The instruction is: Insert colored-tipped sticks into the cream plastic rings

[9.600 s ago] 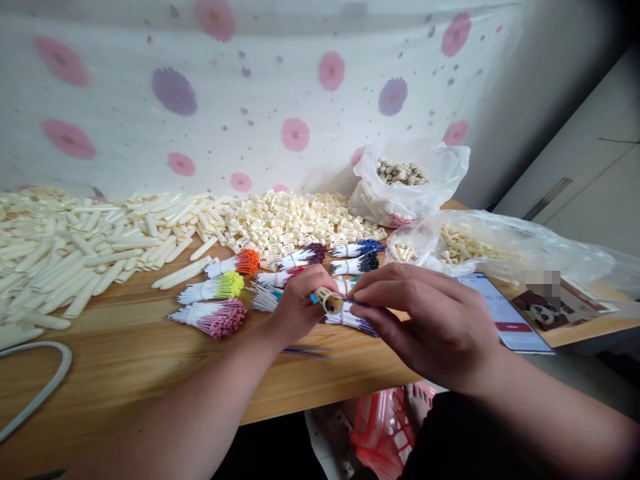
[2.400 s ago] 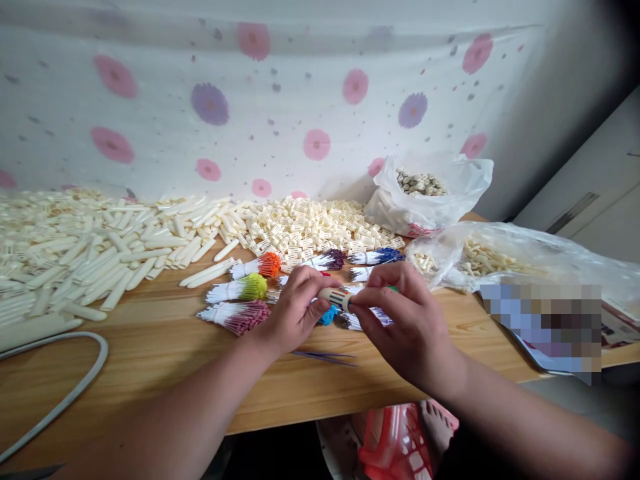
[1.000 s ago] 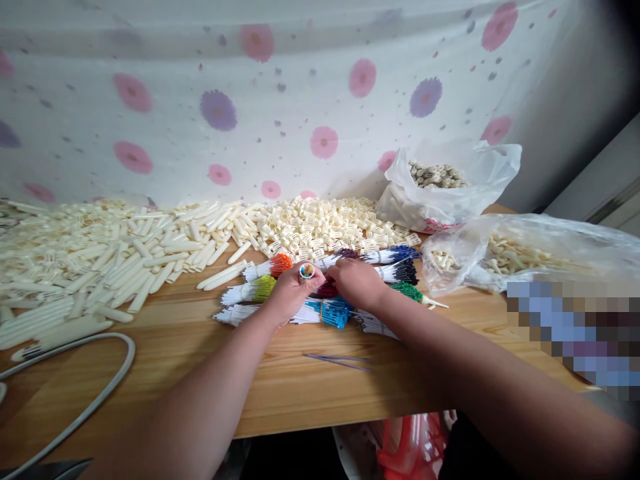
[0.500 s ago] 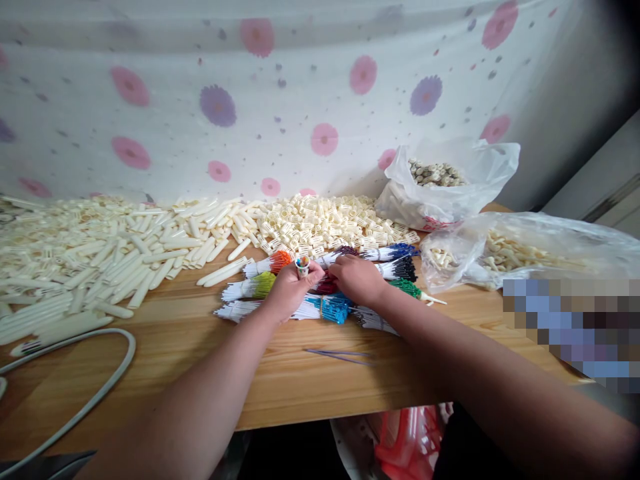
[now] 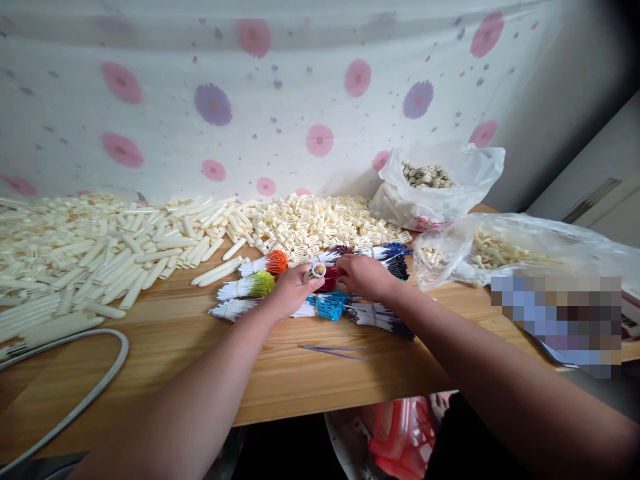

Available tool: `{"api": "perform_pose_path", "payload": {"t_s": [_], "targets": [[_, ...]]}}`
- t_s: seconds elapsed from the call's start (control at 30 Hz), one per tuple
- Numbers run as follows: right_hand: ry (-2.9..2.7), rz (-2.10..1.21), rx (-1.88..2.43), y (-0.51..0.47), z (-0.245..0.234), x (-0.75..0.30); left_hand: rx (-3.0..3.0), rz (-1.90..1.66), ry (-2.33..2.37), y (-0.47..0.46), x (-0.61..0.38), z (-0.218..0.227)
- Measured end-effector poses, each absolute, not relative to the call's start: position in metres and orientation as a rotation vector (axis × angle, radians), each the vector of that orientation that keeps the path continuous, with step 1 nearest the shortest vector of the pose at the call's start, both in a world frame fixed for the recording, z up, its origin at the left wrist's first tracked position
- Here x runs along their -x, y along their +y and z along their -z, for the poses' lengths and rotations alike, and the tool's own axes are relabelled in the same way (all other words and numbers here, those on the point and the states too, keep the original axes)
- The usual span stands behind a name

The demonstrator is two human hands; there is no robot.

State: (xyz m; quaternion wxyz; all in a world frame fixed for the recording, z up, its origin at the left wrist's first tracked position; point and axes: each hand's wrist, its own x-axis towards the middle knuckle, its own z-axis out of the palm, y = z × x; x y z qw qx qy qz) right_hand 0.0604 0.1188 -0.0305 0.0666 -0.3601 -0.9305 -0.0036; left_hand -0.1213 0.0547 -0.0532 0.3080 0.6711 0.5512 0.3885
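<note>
Our left hand (image 5: 293,293) grips the cream plastic barrel (image 5: 317,271); our right hand (image 5: 365,277), pinching maroon bundled refills (image 5: 329,281), may snag extras

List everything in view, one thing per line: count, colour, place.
table: one, light wood, under everything
cloth: one, white with pink and purple flowers, behind the table
barrels: heap, cream, left
cages: heap, cream, middle back
bundles: several, white with coloured tips, middle
loose refills: a few, purple, front of the table
back bag: one, clear, right back
side bag: one, clear, right
hose: one, grey, front left
basket: one, red, under the table
tube: one, cream, in the left hand
left hand: holds the tube
right hand: on the bundles, grip hidden
</note>
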Motion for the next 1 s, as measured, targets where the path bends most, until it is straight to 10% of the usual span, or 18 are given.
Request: {"api": "perform_pose_path", "payload": {"t_s": [0.3, 0.6, 1.0], "targets": [[-2.750, -0.121, 0.908, 0.100, -0.004, -0.108, -1.988, -1.358, 1.373, 0.041, 0.112, 0.041], [-2.489, -0.495, 0.687, 0.057, 0.000, -0.106, -1.912, -0.946, 1.346, 0.017, 0.086, 0.027], [-1.638, -1.642, 0.502, 0.052, 0.010, -0.099, -1.500, -1.182, 1.011, 0.017, 0.087, 0.032]]}}
